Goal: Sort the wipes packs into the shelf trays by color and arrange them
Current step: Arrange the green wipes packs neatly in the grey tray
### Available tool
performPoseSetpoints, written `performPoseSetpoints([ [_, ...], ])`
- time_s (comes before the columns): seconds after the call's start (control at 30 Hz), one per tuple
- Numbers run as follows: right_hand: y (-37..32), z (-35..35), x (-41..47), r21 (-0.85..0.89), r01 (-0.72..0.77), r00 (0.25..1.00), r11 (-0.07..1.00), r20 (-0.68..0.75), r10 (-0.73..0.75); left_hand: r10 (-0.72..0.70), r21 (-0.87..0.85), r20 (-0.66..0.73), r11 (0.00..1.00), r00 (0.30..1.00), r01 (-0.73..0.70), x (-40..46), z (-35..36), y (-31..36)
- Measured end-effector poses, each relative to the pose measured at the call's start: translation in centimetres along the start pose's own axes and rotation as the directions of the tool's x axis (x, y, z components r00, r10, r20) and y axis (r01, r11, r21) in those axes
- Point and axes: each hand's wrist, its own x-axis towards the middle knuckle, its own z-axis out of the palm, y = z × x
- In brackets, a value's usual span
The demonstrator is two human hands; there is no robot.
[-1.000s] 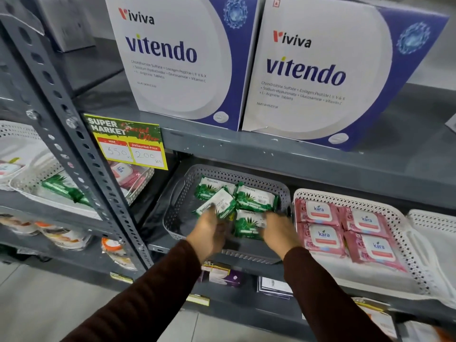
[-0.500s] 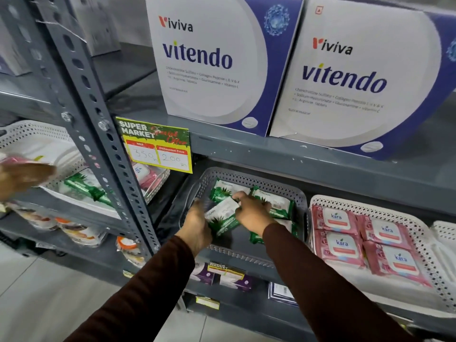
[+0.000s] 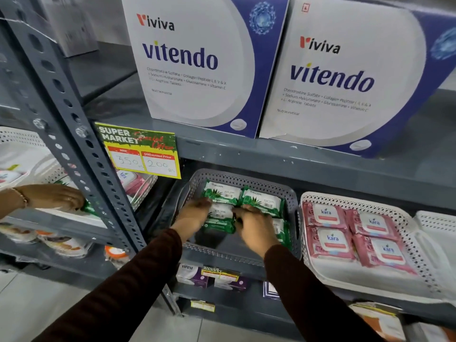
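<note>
A grey perforated tray (image 3: 291, 201) on the shelf holds several green-and-white wipes packs (image 3: 261, 202). My left hand (image 3: 195, 214) and my right hand (image 3: 251, 227) are both inside this tray, gripping a green wipes pack (image 3: 219, 219) near its front middle. To the right, a white tray (image 3: 409, 233) holds several pink wipes packs (image 3: 323, 217) laid flat in two rows. A mixed white tray (image 3: 145, 193) with pink and green packs sits left of the upright.
Another person's hand (image 3: 56, 196) reaches into the left tray and touches a green pack. A grey slotted upright (image 3: 74, 134) divides the bays. Two large white-and-blue boxes (image 3: 197, 65) stand on the shelf above. A yellow price tag (image 3: 143, 154) hangs on the shelf edge.
My hands have shifted the green pack toward the tray's front middle, square with the others. The other person's hand has reached further right into the left tray. The camera moved closer.
</note>
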Motion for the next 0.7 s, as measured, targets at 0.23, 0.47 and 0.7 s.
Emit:
performPoseSetpoints([
  [0.23, 5.6, -1.0, -2.2, 0.081, -0.061, 0.984, 0.995, 0.171, 0.047, 0.321, 0.559, 0.335, 0.689, 0.886, -0.461, 0.5, 1.7, -2.1],
  [0.47, 4.4, 1.2, -1.4, -0.125, 0.007, 0.981, 0.992, 0.194, 0.018, 0.306, 0.665, 0.394, 0.556, 0.866, -0.499, 1.0, 2.0, -2.1],
  [0.7, 5.0, 1.5, 0.0, -0.004, -0.048, 0.988, 0.999, 0.147, 0.048, 0.429, 0.479, 0.218, 0.736, 0.877, -0.479, 2.3, 2.0, -2.1],
])
